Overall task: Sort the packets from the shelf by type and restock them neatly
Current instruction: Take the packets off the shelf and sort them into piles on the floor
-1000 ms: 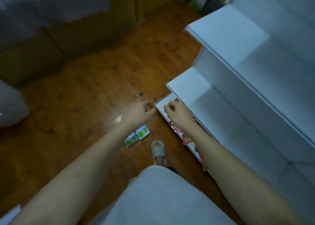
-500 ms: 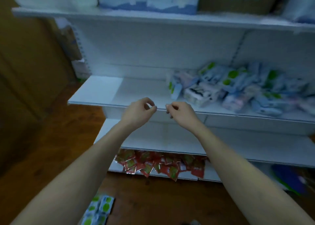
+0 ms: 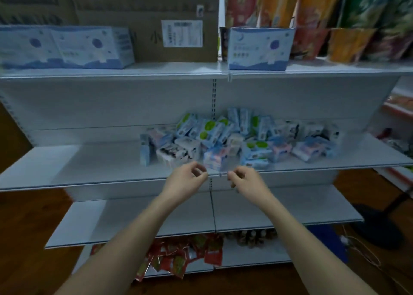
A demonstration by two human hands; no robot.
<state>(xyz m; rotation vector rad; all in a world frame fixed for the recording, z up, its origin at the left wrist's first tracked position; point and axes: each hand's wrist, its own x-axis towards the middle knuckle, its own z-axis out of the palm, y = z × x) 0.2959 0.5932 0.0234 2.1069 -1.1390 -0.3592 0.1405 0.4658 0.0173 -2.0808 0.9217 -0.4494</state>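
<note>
A mixed heap of small packets point(image 3: 241, 142), blue, white, pink and green-dotted, lies on the right half of the white middle shelf point(image 3: 89, 162). My left hand point(image 3: 186, 180) and my right hand point(image 3: 247, 181) hover side by side just in front of that shelf's front edge, below the heap. Both have curled fingers and hold nothing. Red sachets point(image 3: 183, 254) lie jumbled on the bottom shelf, some hanging over its edge.
The top shelf holds pale blue boxes point(image 3: 64, 46), a cardboard carton point(image 3: 156, 15) and cup noodles point(image 3: 312, 15). The shelf below the heap point(image 3: 134, 216) is bare. A dark stand base point(image 3: 377, 225) and a cable lie on the wooden floor at right.
The view has swung up from the floor to the shelves. Both hands kept their curled pose and rose to the middle shelf's edge, now right below the packet heap.
</note>
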